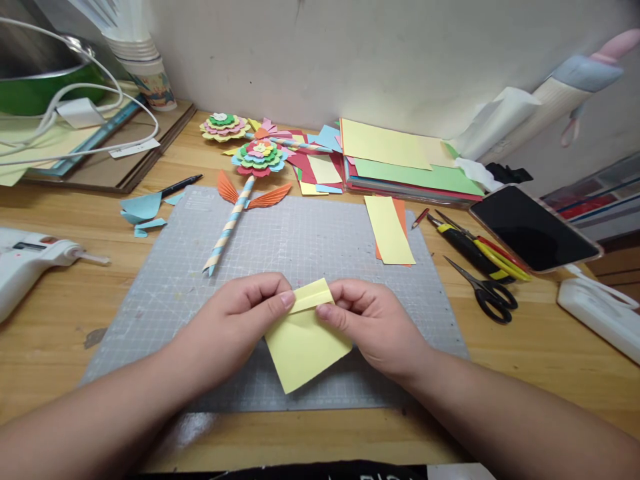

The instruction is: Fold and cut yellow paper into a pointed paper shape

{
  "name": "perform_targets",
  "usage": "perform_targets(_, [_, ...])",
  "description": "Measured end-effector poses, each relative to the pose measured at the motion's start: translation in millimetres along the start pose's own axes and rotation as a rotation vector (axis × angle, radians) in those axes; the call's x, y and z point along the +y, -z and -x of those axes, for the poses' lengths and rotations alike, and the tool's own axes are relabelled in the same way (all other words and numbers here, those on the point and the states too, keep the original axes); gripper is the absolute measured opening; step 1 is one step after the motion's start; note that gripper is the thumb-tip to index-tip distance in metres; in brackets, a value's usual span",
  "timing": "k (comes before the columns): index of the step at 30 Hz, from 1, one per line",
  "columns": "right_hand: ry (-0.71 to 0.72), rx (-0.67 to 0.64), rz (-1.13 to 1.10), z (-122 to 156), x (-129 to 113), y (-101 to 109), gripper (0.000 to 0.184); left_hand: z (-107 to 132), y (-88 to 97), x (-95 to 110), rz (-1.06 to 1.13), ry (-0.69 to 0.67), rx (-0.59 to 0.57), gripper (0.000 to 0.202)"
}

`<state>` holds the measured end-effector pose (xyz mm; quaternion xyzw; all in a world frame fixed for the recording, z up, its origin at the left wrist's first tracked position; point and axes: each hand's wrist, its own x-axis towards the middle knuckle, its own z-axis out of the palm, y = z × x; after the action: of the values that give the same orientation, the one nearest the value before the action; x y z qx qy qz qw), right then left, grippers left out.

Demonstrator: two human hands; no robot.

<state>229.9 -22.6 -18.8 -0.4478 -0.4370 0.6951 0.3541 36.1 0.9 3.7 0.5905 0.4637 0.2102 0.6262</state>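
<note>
A piece of yellow paper is held above the grey cutting mat, with a narrow folded strip along its upper edge. My left hand pinches the left end of that strip, thumb on top. At the strip's right end my right hand grips the paper between thumb and curled fingers. Beyond my hands, a paper flower with a striped rolled stem and orange pleated leaves lies on the mat. Yellow and orange paper strips lie at the mat's upper right.
Scissors, a utility knife and a phone lie on the right. A hot glue gun is at the left edge. Blue scraps and a black pen sit near the mat. Stacked colored paper stands against the wall.
</note>
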Motion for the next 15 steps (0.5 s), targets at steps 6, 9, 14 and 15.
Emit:
perform_targets(6, [-0.005, -0.028, -0.018, 1.0, -0.6, -0.3, 0.024, 1.2, -0.6, -0.6, -0.033, -0.043, 0.018, 0.031])
perform_targets(9, [0.011, -0.058, -0.047, 1.2, -0.7, -1.3, 0.022, 1.8, 0.2, -1.5, 0.019, -0.006, -0.004, 0.031])
perform_targets(14, [-0.016, -0.049, -0.043, 1.0, -1.4, -2.1, 0.019, 1.1, 0.6, -1.0, 0.0, -0.015, -0.038, 0.029])
perform_targets(15, [-0.02, -0.041, -0.031, 1.2, -1.8, -2.1, 0.019, 0.7, 0.5, -0.6, -0.007, -0.022, -0.041, 0.029])
